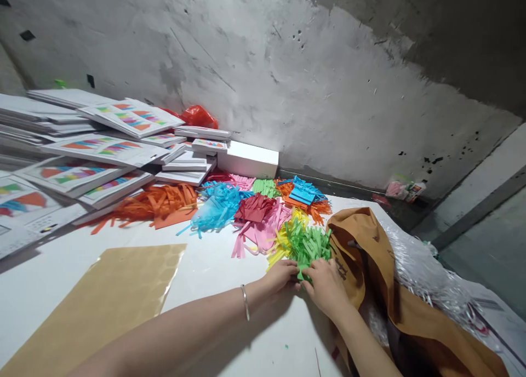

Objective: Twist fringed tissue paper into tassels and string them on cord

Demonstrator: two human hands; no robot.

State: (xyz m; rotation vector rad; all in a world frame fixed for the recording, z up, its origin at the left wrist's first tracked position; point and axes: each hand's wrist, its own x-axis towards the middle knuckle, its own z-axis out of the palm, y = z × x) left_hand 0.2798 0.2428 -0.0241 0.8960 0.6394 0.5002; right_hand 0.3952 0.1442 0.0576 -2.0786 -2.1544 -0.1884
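Note:
My left hand (pixel 282 275) and my right hand (pixel 325 285) are close together at the near edge of a bundle of green paper fringe (pixel 309 246). The fingers of both are closed on its uncut band, and the fringed strips point away from me. Just behind it lie yellow fringe (pixel 279 244) and pink fringe (pixel 269 226). Farther back are a dark red bundle (pixel 255 207), a light blue bundle (pixel 219 204), an orange bundle (pixel 168 201) and a brighter blue bundle (pixel 306 190). My fingertips are partly hidden by the green strips.
Stacks of white printed packs (pixel 94 147) fill the left side. A tan sheet (pixel 110 300) lies flat on the white table (pixel 230 333). Brown cloth (pixel 365 245) and clear plastic film (pixel 427 267) are at right. A white box (pixel 250 160) stands near the wall.

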